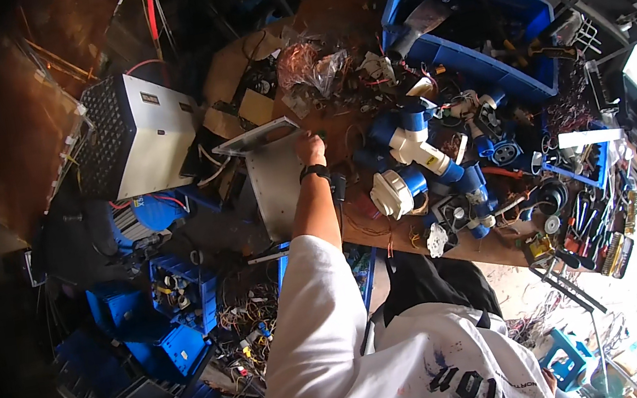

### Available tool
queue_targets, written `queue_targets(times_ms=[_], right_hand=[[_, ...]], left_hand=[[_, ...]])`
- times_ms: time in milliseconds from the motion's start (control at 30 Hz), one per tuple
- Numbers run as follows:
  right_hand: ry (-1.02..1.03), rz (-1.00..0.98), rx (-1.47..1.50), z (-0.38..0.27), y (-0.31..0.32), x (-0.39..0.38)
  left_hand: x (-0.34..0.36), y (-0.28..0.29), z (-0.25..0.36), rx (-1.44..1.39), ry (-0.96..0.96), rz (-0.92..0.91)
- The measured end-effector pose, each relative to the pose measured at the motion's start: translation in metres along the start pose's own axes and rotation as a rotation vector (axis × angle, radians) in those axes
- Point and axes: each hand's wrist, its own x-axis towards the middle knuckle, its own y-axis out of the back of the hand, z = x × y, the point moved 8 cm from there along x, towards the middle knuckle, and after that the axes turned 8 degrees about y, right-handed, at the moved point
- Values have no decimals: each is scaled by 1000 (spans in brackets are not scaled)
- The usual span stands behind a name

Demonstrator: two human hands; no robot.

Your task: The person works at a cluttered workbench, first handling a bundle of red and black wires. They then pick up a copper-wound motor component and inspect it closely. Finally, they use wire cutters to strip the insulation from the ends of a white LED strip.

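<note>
Panel (pixel 273 194) left of bin (pixel 475 71)

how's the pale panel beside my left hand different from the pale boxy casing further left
The pale panel is mostly flat with a raised strip at its far end; the boxy casing has a deep body. The panel's broad face looks plain, while the casing shows dark rectangular marks and a dark, patterned side. Both have pale surfaces.

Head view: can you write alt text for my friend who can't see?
A person's left hand is at the edge of a pale panel. To its right, blue-and-white fittings crowd a messy brown table, with a blue bin beyond them.
</note>
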Motion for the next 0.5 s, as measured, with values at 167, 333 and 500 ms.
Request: queue_targets(times_ms=[167,333,500], right_hand=[[17,-6,-5,6,7,-1],[39,-42,-16,17,9,7],[62,-33,1,34,2,20]], left_hand=[[17,-5,-11,-22,-8,-34],[28,-1,-4,464,-231,-44],[-16,9,46,316,-438,-354]])
